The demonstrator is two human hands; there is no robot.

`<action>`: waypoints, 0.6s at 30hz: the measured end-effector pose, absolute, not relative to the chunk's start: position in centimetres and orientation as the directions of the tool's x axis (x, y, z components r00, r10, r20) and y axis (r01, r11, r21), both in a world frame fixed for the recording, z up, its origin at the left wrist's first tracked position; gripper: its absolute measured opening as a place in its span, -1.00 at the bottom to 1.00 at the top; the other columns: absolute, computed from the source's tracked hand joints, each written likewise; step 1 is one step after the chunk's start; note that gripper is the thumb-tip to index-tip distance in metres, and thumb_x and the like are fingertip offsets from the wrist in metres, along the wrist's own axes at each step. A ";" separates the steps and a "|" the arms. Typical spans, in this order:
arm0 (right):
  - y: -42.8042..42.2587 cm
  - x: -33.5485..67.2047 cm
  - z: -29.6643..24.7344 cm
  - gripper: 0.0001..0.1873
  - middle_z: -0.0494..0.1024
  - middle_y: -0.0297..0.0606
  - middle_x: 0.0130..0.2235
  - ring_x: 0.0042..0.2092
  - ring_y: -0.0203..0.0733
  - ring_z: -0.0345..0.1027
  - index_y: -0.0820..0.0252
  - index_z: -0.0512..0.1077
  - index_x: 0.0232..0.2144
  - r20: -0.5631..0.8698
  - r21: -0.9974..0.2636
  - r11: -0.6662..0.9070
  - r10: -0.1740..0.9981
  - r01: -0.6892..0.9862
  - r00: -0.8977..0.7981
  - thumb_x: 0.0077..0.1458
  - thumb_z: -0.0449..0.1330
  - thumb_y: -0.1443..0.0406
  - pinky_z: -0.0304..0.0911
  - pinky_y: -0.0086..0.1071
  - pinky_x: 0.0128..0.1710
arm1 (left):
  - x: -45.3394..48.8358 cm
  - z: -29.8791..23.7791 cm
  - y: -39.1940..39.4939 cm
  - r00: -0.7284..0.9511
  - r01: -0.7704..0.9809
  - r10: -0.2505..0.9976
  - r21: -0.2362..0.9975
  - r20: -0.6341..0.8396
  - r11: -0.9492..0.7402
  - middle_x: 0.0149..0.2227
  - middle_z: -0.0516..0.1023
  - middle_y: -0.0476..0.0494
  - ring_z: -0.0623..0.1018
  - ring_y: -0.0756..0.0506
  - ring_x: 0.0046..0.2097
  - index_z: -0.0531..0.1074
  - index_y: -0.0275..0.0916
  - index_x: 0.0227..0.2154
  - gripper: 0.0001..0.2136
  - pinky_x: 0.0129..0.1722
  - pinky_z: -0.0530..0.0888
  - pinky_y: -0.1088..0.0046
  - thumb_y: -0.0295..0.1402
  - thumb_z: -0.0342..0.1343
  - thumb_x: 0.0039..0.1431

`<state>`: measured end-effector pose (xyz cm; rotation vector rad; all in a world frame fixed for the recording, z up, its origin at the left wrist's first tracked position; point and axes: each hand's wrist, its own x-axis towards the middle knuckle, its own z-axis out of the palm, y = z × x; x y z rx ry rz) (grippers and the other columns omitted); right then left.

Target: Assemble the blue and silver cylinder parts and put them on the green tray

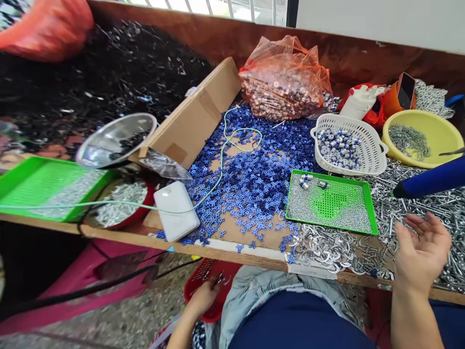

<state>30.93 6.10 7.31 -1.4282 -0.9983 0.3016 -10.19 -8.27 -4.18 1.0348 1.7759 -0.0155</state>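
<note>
Across bench edge (pixel 254 259) — right hand (pixel 421 249), fingers apart; below — left hand (pixel 204 296) over red basket (pixel 195 282), grip unclear.

The single head-worn camera is looking forward and down over the wearer's dark blue fabric top (pixel 298 320), is covering the brown wooden workbench (pixel 250 258) from close above, and is reaching the white-barred window (pixel 230 7) at the upper edge.

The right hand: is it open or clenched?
Open: the right hand is palm up, fingers loosely curled, apart from the thumb.
</note>
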 end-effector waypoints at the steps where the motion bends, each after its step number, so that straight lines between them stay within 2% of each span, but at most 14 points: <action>1: 6.2 30.5 7.7 -0.38 0.43 -0.17 -0.13 -0.02 -0.03 0.33 0.03 0.31 0.01 0.389 -0.907 0.187 0.720 0.378 0.575 -0.15 0.33 0.31 0.16 0.04 0.08 | -9.9 -4.2 -8.0 -0.117 0.669 0.613 0.394 -0.781 0.630 -0.12 0.55 -0.40 0.44 -0.43 0.04 0.47 -0.30 -0.20 -0.54 0.01 0.30 0.01 -0.04 -0.02 -0.02; 3: 6.1 29.7 8.5 -0.45 0.43 -0.16 -0.12 -0.03 -0.04 0.34 0.04 0.34 -0.02 0.393 -0.903 0.187 0.722 0.386 0.570 -0.13 0.32 0.30 0.17 0.04 0.07 | -9.1 -3.1 -7.5 -0.124 0.715 0.601 0.349 -0.790 0.606 -0.12 0.53 -0.49 0.44 -0.48 0.01 0.47 -0.34 -0.22 -0.58 -0.03 0.28 -0.07 -0.11 -0.01 0.00; 4: 6.1 29.4 8.7 -0.48 0.44 -0.16 -0.12 -0.06 -0.04 0.35 0.07 0.37 -0.04 0.396 -0.901 0.185 0.719 0.393 0.571 -0.12 0.32 0.29 0.18 0.05 0.06 | -8.6 -2.0 -7.1 -0.100 0.732 0.606 0.354 -0.789 0.582 -0.14 0.53 -0.47 0.46 -0.45 -0.01 0.47 -0.34 -0.24 -0.62 -0.03 0.29 -0.04 -0.14 -0.01 0.03; 5: 5.9 29.1 8.7 -0.51 0.45 -0.15 -0.14 -0.08 -0.05 0.37 0.11 0.39 -0.06 0.399 -0.898 0.182 0.718 0.400 0.570 -0.11 0.31 0.28 0.19 0.05 0.04 | -7.9 -0.6 -6.7 -0.053 0.746 0.625 0.385 -0.779 0.543 -0.16 0.55 -0.41 0.49 -0.39 -0.04 0.48 -0.30 -0.28 -0.67 -0.02 0.31 0.05 -0.17 -0.02 0.06; 7: 5.6 28.6 8.4 -0.56 0.48 -0.16 -0.18 -0.15 -0.09 0.39 0.17 0.42 -0.10 0.393 -0.897 0.172 0.730 0.407 0.558 -0.10 0.31 0.28 0.23 0.03 0.01 | -6.3 2.5 -5.4 0.109 0.742 0.675 0.512 -0.730 0.433 -0.28 0.59 -0.17 0.54 -0.19 -0.16 0.48 -0.18 -0.36 -0.73 -0.10 0.38 0.31 -0.17 -0.07 0.15; 9: 5.1 28.1 7.8 -0.62 0.49 -0.18 -0.21 -0.19 -0.13 0.40 0.18 0.44 -0.14 0.385 -0.889 0.155 0.761 0.430 0.522 -0.08 0.29 0.29 0.27 -0.03 -0.04 | -4.5 5.1 -3.5 0.352 0.689 0.773 0.705 -0.527 0.167 -0.39 0.56 -0.08 0.53 -0.09 -0.32 0.46 -0.17 -0.38 -0.70 -0.27 0.41 0.42 -0.18 -0.14 0.24; 10: 4.8 27.9 7.4 -0.67 0.50 -0.18 -0.23 -0.20 -0.13 0.40 0.18 0.45 -0.17 0.381 -0.879 0.142 0.782 0.455 0.492 -0.06 0.27 0.28 0.28 -0.05 -0.05 | -3.5 5.8 -2.3 0.372 0.672 0.833 0.738 -0.409 0.061 -0.43 0.55 -0.07 0.51 -0.07 -0.37 0.45 -0.18 -0.39 -0.69 -0.32 0.40 0.45 -0.20 -0.15 0.25; 12: 4.1 27.6 6.8 -0.78 0.51 -0.20 -0.25 -0.20 -0.13 0.40 0.18 0.48 -0.25 0.386 -0.841 0.135 0.829 0.524 0.406 -0.02 0.24 0.27 0.28 -0.08 -0.08 | -1.9 6.2 0.2 0.273 0.742 0.951 0.661 -0.144 -0.112 -0.38 0.55 -0.10 0.50 -0.08 -0.33 0.45 -0.21 -0.30 -0.76 -0.30 0.41 0.43 -0.29 -0.12 0.26; 14: 3.3 27.3 6.4 -0.84 0.51 -0.21 -0.26 -0.18 -0.12 0.39 0.16 0.48 -0.30 0.400 -0.792 0.163 0.867 0.589 0.298 0.01 0.21 0.29 0.28 -0.09 -0.08 | -0.7 5.4 2.3 0.192 0.872 0.981 0.456 0.011 -0.176 -0.30 0.53 -0.16 0.49 -0.12 -0.25 0.44 -0.23 -0.21 -0.80 -0.24 0.41 0.36 -0.36 -0.07 0.23; 16: 2.4 27.1 6.4 -0.86 0.51 -0.22 -0.26 -0.18 -0.13 0.38 0.13 0.47 -0.28 0.401 -0.757 0.199 0.893 0.623 0.203 0.04 0.19 0.32 0.28 -0.12 -0.10 | 0.0 4.3 3.7 0.175 0.909 0.984 0.377 0.041 -0.178 -0.32 0.51 -0.19 0.46 -0.16 -0.26 0.44 -0.26 -0.21 -0.81 -0.26 0.40 0.32 -0.38 -0.03 0.21; 18: 1.6 26.9 6.4 -0.84 0.51 -0.23 -0.25 -0.18 -0.14 0.37 0.11 0.46 -0.25 0.373 -0.740 0.202 0.917 0.642 0.141 0.06 0.16 0.36 0.29 -0.15 -0.13 | 0.2 3.6 4.2 0.186 0.912 0.982 0.367 0.030 -0.184 -0.36 0.48 -0.19 0.44 -0.16 -0.30 0.45 -0.27 -0.26 -0.83 -0.30 0.38 0.32 -0.39 -0.02 0.20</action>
